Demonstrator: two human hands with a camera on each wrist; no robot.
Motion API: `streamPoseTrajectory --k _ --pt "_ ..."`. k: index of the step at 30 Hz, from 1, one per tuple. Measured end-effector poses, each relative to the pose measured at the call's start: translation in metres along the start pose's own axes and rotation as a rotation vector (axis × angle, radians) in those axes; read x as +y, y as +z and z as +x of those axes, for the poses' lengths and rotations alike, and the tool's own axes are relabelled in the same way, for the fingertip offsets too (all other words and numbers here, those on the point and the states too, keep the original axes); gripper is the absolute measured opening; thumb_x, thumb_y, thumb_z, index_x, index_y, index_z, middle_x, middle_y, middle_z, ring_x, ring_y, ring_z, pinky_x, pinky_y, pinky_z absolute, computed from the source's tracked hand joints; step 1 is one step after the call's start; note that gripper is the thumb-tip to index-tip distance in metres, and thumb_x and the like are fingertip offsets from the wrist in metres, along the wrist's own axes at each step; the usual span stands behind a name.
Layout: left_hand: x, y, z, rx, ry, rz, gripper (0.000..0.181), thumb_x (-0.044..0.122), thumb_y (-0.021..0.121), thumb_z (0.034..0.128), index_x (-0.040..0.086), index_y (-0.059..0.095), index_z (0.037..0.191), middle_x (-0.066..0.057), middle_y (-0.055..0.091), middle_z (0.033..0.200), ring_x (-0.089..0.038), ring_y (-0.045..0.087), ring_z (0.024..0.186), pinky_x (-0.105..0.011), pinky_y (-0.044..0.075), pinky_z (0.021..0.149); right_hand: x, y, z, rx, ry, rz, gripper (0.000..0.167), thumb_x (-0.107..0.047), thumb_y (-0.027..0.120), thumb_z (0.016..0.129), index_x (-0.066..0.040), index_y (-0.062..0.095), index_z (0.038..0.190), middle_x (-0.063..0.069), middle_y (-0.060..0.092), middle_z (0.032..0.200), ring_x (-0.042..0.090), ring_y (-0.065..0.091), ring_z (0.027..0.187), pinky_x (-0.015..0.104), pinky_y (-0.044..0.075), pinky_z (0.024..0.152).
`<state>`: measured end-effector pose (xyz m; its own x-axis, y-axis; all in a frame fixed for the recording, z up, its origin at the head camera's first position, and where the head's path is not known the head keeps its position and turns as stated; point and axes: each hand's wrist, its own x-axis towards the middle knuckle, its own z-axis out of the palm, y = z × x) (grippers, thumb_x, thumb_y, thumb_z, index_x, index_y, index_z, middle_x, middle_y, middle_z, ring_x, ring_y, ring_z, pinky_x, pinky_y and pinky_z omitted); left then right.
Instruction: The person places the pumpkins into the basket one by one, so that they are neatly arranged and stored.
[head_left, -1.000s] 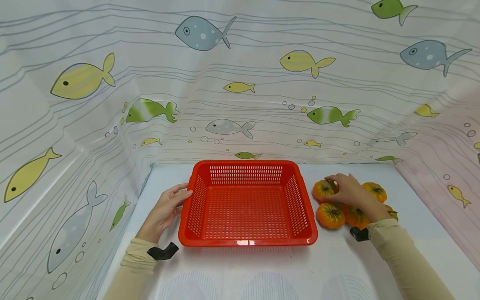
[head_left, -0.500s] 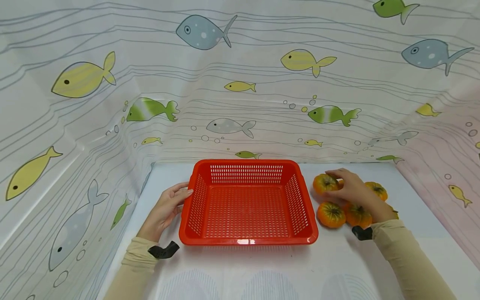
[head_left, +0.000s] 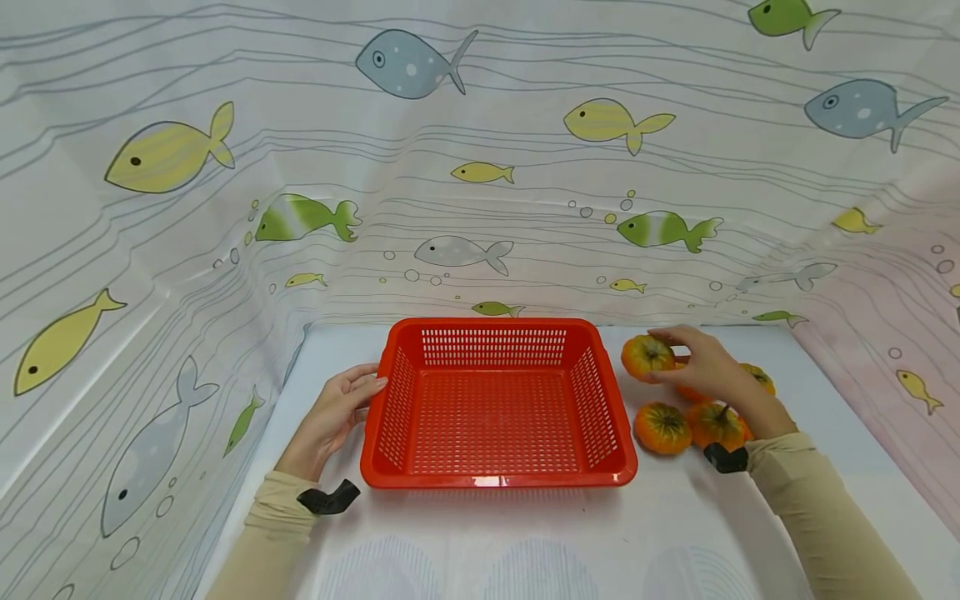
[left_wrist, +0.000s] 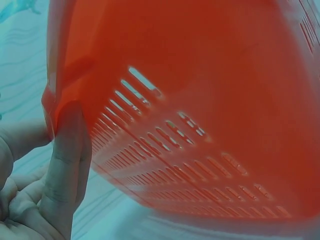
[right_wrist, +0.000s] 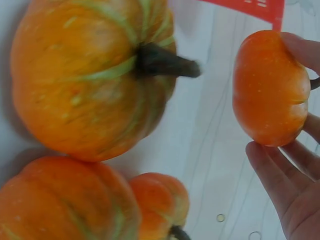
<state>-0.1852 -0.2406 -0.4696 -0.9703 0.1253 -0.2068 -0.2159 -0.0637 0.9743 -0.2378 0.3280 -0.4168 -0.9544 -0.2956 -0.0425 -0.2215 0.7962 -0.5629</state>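
A red plastic basket (head_left: 495, 425) with slotted walls stands on the table, nothing inside it. My left hand (head_left: 335, 417) holds its left rim, thumb on the edge and fingers bent beneath; the left wrist view shows these fingers (left_wrist: 65, 170) against the outer wall. To the right, my right hand (head_left: 708, 371) pinches a small orange pumpkin (head_left: 647, 358) between thumb and fingertips. In the right wrist view that pumpkin (right_wrist: 270, 90) appears raised off the table. Below the hand sit more pumpkins, among them one near the basket (head_left: 663, 429) and a stemmed one (head_left: 717, 425).
Another pumpkin (head_left: 759, 377) is partly hidden behind the right hand, and the right forearm covers others. A white sheet printed with fish (head_left: 480, 250) rises behind and beside the white table (head_left: 540, 542).
My right hand has lifted the small pumpkin and carried it slightly away from me and toward the basket. My left hand and the basket stay in place.
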Motion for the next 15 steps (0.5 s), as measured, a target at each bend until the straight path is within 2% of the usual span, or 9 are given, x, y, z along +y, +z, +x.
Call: streamPoseTrajectory --k 7,15 --pt "0.002 0.001 -0.001 -0.007 -0.002 -0.008 0.054 0.018 0.064 0.1037 -0.005 0.04 0.146 0.006 0.073 0.101 -0.008 0.074 0.086 -0.026 0.064 0.075 -0.015 -0.005 0.004 0.017 -0.031 0.016 0.088 -0.05 0.086 0.082 -0.008 0.049 0.15 0.018 0.053 0.149 0.04 0.051 0.134 0.064 0.051 0.105" --pt "0.003 0.002 -0.002 -0.01 -0.015 0.001 0.054 0.019 0.064 0.1038 -0.003 0.04 0.147 0.007 0.074 0.104 -0.008 0.073 0.088 -0.025 0.064 0.077 -0.031 -0.007 0.009 0.032 -0.123 0.019 0.083 -0.045 0.087 0.082 -0.008 0.052 0.148 0.016 0.056 0.147 0.038 0.054 0.132 0.062 0.054 0.103"
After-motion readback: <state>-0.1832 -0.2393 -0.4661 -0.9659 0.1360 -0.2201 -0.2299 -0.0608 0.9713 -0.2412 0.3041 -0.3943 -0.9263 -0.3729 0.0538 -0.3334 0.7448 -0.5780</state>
